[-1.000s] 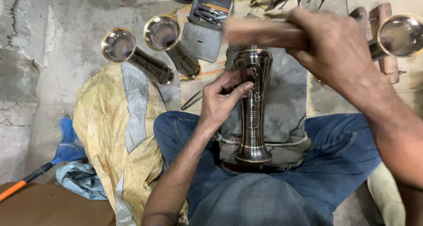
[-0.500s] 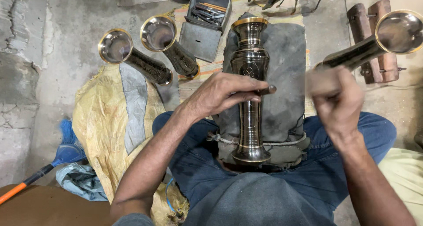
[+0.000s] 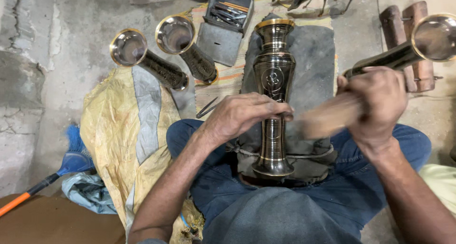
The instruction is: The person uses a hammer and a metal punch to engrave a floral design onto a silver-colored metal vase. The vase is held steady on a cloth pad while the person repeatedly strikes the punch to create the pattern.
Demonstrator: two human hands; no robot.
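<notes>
- The dark brass vase [image 3: 274, 96] lies on a grey cushion [image 3: 313, 58] across the person's lap.
- The left hand [image 3: 242, 113] rests on the vase's middle, fingers [image 3: 273, 108] pinching a small tool, too hidden to identify.
- The right hand [image 3: 377, 104], right of the vase, clenches a blurred wooden mallet [image 3: 327, 120].
- Two more vases [image 3: 164, 56] lie far left on the floor.

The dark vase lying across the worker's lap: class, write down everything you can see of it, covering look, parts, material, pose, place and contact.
The dark vase looks like polished dark metal with gold-coloured bands at its flared mouth and round foot. An engraved round motif marks its bulging upper body; below that a slim ringed stem. It lies lengthwise on a grey cloth pad over the lap, mouth pointing away. The left hand rests across its stem. The right hand grips a blurred wooden mallet beside it.
</notes>
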